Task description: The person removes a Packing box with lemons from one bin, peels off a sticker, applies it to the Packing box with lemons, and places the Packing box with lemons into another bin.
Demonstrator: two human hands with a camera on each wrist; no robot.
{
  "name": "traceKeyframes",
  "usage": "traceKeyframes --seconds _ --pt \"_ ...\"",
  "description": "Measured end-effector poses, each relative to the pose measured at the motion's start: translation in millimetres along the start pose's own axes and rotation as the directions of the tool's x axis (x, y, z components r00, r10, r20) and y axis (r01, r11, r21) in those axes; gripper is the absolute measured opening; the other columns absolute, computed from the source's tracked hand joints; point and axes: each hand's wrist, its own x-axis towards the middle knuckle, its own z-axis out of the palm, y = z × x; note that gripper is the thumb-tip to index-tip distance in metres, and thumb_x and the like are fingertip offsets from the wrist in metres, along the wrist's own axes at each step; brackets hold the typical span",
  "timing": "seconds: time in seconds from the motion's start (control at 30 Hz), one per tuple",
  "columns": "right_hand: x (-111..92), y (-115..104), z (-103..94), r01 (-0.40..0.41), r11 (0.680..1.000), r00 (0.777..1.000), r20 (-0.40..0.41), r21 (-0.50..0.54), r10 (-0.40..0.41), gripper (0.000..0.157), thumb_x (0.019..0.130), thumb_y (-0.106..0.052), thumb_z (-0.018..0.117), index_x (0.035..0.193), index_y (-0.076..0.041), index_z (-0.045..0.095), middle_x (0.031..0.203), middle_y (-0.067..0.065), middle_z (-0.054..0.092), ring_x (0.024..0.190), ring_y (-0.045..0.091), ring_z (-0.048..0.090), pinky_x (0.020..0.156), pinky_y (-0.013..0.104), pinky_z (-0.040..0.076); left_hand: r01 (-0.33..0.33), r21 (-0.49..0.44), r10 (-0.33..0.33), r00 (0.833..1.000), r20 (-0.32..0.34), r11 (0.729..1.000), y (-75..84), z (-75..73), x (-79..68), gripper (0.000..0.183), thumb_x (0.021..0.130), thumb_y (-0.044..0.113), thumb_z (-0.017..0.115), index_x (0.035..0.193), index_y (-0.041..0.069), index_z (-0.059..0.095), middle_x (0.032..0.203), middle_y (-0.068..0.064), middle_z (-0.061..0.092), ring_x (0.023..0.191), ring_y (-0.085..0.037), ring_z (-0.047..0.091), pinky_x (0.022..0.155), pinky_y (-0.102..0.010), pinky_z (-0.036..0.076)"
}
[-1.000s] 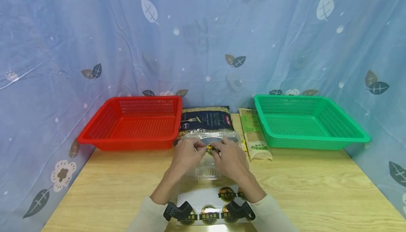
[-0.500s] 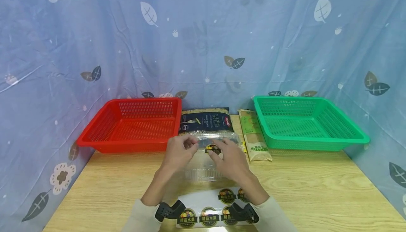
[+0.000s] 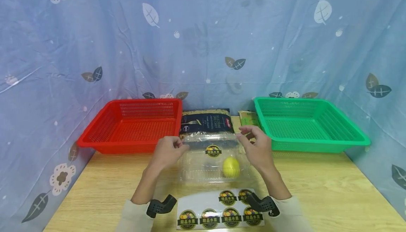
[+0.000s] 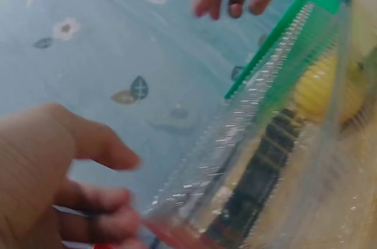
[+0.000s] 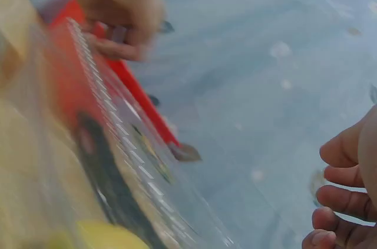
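Note:
A clear plastic clamshell box (image 3: pixel 203 165) lies on the wooden table with a yellow, lemon-like fruit (image 3: pixel 231 167) inside at its front right. On the lid sits a round black and gold fruit sticker (image 3: pixel 213 151). My left hand (image 3: pixel 168 151) is at the box's left side, fingers loosely bent and holding nothing; whether it touches the box is unclear. Off the back right corner is my right hand (image 3: pixel 257 147), its fingers relaxed with nothing between them. In the left wrist view the fruit (image 4: pixel 318 90) shows through the ribbed box wall.
A white sheet of round stickers (image 3: pixel 198 202) lies in front of the box. Behind stands a dark pasta bag (image 3: pixel 206 122). A red basket (image 3: pixel 130 142) is left, a green basket (image 3: pixel 317 144) right. My right hand partly covers a green and tan packet (image 3: pixel 248 118).
Both hands have drawn apart from the lid's middle, left hand leftward, right hand rightward. The sticker stays on the lid, and the fruit, hidden before by the right hand, is in sight.

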Motion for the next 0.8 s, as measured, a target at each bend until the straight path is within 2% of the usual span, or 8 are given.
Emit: traceKeyframes --seconds 0.13,0.23,0.33,0.47,0.57,0.63,0.8 --pt "6 13 -20.8 -0.048 0.999 0.994 -0.100 0.020 0.050 0.013 0.098 -0.012 0.064 0.107 -0.003 0.067 0.098 0.010 0.065 0.082 0.017 0.056 0.064 0.024 0.046 0.077 0.000 -0.077 0.989 0.126 0.997 -5.0 -5.5 -1.6 0.032 0.093 0.028 0.072 0.069 0.009 0.060 0.065 -0.003 0.056 0.058 -0.016 0.049 0.052 -0.028 0.037" --pt "10 22 -34.4 -0.091 0.995 0.981 -0.168 0.046 0.097 0.014 0.098 -0.012 0.063 0.107 -0.002 0.065 0.097 0.006 0.063 0.082 0.014 0.055 0.068 0.023 0.044 0.112 -0.027 -0.105 0.979 0.176 0.993 -9.7 -8.9 -1.9 0.036 0.095 0.032 0.071 0.071 0.006 0.061 0.069 -0.007 0.060 0.059 -0.021 0.059 0.052 -0.030 0.043" --pt "14 31 -45.1 -0.134 0.988 0.959 -0.244 0.070 0.148 0.013 0.097 -0.011 0.063 0.106 -0.002 0.065 0.095 0.000 0.061 0.081 0.013 0.054 0.069 0.023 0.043 0.140 -0.053 -0.126 0.969 0.215 0.989 -15.2 -11.5 -1.3 0.037 0.095 0.035 0.071 0.074 0.004 0.064 0.071 -0.010 0.063 0.059 -0.024 0.065 0.055 -0.033 0.051" --pt "17 48 -57.2 -0.171 0.982 0.920 -0.344 0.080 0.188 0.007 0.096 -0.009 0.064 0.102 -0.006 0.065 0.089 -0.005 0.059 0.078 0.012 0.053 0.067 0.022 0.043 0.175 -0.100 -0.144 0.955 0.258 0.979 -21.2 -13.0 -0.8 0.034 0.094 0.035 0.072 0.081 0.004 0.068 0.072 -0.011 0.064 0.061 -0.022 0.065 0.062 -0.038 0.057" --pt "18 61 -66.4 -0.169 0.982 0.881 -0.434 0.083 0.189 0.005 0.095 -0.007 0.064 0.099 -0.009 0.065 0.085 -0.007 0.056 0.075 0.011 0.052 0.065 0.020 0.042 0.201 -0.136 -0.159 0.950 0.270 0.970 -22.9 -13.0 -1.0 0.034 0.093 0.034 0.073 0.084 0.002 0.066 0.074 -0.012 0.065 0.064 -0.022 0.066 0.064 -0.037 0.059" --pt "19 70 -72.1 -0.162 0.983 0.845 -0.501 0.089 0.184 0.007 0.094 -0.005 0.064 0.097 -0.011 0.065 0.083 -0.007 0.054 0.073 0.009 0.051 0.065 0.020 0.040 0.224 -0.150 -0.177 0.945 0.273 0.963 -23.3 -12.2 -1.0 0.034 0.092 0.033 0.074 0.084 0.001 0.064 0.077 -0.014 0.066 0.065 -0.023 0.068 0.064 -0.037 0.060" --pt "19 90 -82.7 -0.198 0.970 0.724 -0.646 0.141 0.242 0.010 0.094 -0.003 0.062 0.095 -0.014 0.063 0.080 -0.007 0.048 0.068 0.007 0.045 0.062 0.020 0.037 0.272 -0.127 -0.229 0.933 0.278 0.954 -23.5 -9.9 -0.6 0.036 0.092 0.034 0.073 0.091 0.000 0.063 0.082 -0.015 0.067 0.068 -0.024 0.069 0.066 -0.036 0.059"
